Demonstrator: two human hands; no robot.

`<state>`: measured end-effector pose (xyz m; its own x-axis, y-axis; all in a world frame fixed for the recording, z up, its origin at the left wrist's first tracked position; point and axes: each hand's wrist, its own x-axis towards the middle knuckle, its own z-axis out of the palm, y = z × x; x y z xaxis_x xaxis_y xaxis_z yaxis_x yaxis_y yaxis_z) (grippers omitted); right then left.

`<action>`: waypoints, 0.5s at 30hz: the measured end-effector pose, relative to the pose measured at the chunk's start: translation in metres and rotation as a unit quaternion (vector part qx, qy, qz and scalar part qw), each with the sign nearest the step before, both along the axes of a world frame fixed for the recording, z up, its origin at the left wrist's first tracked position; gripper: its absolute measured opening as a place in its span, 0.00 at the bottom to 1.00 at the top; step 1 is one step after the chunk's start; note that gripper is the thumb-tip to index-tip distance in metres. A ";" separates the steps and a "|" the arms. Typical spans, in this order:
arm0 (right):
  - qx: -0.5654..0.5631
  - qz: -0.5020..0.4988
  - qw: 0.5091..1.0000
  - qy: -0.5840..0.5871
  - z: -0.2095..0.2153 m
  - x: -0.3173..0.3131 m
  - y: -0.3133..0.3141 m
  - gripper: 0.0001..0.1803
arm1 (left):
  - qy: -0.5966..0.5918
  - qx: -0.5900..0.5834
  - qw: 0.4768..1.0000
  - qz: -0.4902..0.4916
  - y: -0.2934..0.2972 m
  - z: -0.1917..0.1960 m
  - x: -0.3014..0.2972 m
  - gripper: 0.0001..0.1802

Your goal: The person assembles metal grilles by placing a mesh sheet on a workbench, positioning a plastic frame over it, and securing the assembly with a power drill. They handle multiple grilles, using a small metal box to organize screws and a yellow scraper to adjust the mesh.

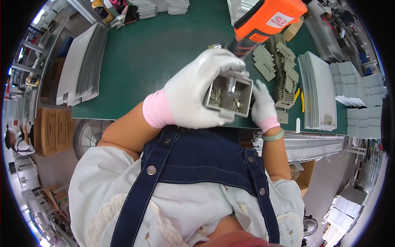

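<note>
In the head view, a grey divided box holding small metal pieces is grasped by the gloved left hand over the near edge of the green table. The gloved right hand is held just beside the box; whether anything is gripped by it cannot be told. Toward the table's right edge, grey-green plates, yellow-handled pliers and stacked panels are laid.

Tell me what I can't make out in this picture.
In the head view:
Orange power tool: top cut off by the upper edge; tip hidden by the left hand.
Metal parts in the gray box: too small to identify.
Distant person at left: too small to tell what they're doing.
</note>
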<state>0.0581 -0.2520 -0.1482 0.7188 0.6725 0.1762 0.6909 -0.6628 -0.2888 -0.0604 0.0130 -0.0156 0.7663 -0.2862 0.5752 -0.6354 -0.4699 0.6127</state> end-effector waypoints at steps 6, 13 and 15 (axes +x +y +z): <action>0.374 0.111 0.921 -0.007 0.108 -0.041 0.021 0.12 | -0.037 0.032 0.996 0.068 0.002 -0.014 0.003 0.48; 0.122 0.160 0.978 -0.058 0.135 -0.030 0.059 0.11 | -0.071 0.049 0.992 0.089 -0.007 -0.031 0.014 0.44; 0.034 0.166 0.982 -0.086 0.132 -0.024 0.060 0.12 | -0.028 0.060 0.993 0.098 -0.011 -0.035 0.007 0.43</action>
<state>0.0337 -0.1922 -0.0162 0.4172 0.8474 0.3285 0.9082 -0.3750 -0.1859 -0.0537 0.0015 -0.0501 0.7814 -0.2044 0.5895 -0.5568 -0.6549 0.5109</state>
